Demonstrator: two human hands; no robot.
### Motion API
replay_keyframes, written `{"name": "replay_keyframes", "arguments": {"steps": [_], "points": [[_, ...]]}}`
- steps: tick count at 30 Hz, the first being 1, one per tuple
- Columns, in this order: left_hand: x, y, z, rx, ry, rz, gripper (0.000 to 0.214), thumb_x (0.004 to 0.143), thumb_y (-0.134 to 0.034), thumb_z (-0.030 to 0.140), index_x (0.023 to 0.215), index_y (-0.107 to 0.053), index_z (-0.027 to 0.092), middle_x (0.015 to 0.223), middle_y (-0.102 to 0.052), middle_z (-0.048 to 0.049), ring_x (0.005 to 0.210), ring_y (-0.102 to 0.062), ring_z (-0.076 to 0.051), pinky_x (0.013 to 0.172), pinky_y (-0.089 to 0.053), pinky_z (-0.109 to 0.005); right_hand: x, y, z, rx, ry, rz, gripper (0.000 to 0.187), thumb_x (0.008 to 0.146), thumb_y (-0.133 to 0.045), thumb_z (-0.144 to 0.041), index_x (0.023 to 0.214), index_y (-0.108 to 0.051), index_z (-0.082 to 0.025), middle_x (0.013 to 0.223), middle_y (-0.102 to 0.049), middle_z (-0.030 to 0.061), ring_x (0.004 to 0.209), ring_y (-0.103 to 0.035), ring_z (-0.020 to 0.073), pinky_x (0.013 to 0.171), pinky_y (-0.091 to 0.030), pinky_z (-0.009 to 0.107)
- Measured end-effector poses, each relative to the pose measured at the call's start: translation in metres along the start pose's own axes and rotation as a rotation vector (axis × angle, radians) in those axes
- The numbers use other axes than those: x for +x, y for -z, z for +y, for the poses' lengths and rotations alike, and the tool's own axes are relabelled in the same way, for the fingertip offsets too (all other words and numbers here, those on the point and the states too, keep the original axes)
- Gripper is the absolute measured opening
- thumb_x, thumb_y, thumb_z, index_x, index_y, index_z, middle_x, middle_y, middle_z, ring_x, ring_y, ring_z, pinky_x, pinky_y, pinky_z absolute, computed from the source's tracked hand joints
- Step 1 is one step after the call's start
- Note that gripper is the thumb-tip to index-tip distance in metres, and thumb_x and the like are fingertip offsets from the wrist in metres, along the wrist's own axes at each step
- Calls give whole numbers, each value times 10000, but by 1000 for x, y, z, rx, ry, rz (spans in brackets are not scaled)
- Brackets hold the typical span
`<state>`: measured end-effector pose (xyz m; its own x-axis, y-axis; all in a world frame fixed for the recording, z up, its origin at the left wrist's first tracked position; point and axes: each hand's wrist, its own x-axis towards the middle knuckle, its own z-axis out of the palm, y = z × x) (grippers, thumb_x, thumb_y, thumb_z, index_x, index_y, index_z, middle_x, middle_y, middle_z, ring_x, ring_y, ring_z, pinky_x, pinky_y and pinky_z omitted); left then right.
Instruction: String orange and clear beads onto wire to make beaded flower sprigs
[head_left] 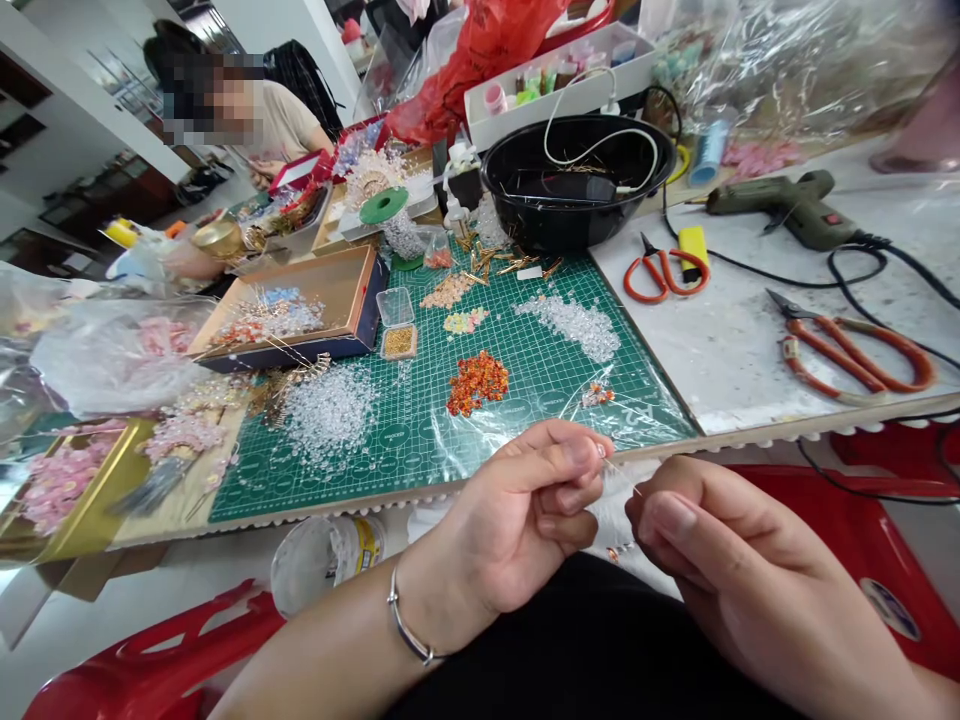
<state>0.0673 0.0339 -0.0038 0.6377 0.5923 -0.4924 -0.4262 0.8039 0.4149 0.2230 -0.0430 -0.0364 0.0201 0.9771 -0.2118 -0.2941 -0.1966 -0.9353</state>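
Over the table's front edge, my left hand (517, 510) pinches a small clear bead (601, 452) between thumb and forefinger. A thin wire (624, 474) runs from the bead to my right hand (739, 555), whose thumb and forefinger are closed on it. Just beyond my fingers, a small cluster of orange and clear beads (598, 395) with loose wire ends lies on the green cutting mat (405, 450). A pile of orange beads (478, 382) sits near the mat's middle. Clear beads form one heap (330, 415) at the left and another (577, 325) at the right.
Red-handled pliers (847, 350), small cutters (660, 275), a yellow lighter (693, 253) and a glue gun (795, 210) lie to the right. A black basin (577, 225) stands behind the mat. At the left is an open box (360, 300) of beaded pieces. Another person (281, 120) sits across.
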Motion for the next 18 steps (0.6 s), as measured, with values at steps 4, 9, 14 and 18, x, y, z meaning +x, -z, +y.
{"name": "replay_keyframes", "arguments": {"steps": [4, 9, 14, 18], "points": [[-2, 1, 0, 6, 1, -4, 177, 766, -819, 194, 753, -667, 105, 695, -419, 32, 568, -347, -27, 422, -231, -94, 0, 0, 2, -34, 17, -5, 373, 950, -638, -457, 663, -570, -229, 588, -404, -38, 546, -319, 125, 478, -314, 243], [-2, 2, -1, -3, -11, -6, 135, 789, -795, 177, 782, -680, 107, 701, -423, 30, 573, -353, -28, 428, -237, -96, 0, -3, -2, -104, 74, 12, 394, 942, -648, -459, 637, -554, -228, 574, -426, -32, 542, -355, 129, 480, -338, 247], [-2, 2, -2, -4, -10, -14, 139, 791, -795, 184, 770, -679, 111, 688, -414, 30, 573, -345, -33, 434, -236, -99, -2, -5, -6, -187, 131, 19, 389, 959, -625, -447, 644, -543, -233, 577, -453, -30, 535, -386, 129, 474, -350, 241], [-3, 1, -2, 16, -9, -6, 180, 764, -824, 216, 759, -674, 117, 693, -409, 33, 574, -339, -34, 439, -232, -106, -1, -6, -7, -221, 149, 19, 394, 968, -614, -448, 646, -535, -234, 568, -440, -35, 521, -370, 123, 460, -334, 234]]}}
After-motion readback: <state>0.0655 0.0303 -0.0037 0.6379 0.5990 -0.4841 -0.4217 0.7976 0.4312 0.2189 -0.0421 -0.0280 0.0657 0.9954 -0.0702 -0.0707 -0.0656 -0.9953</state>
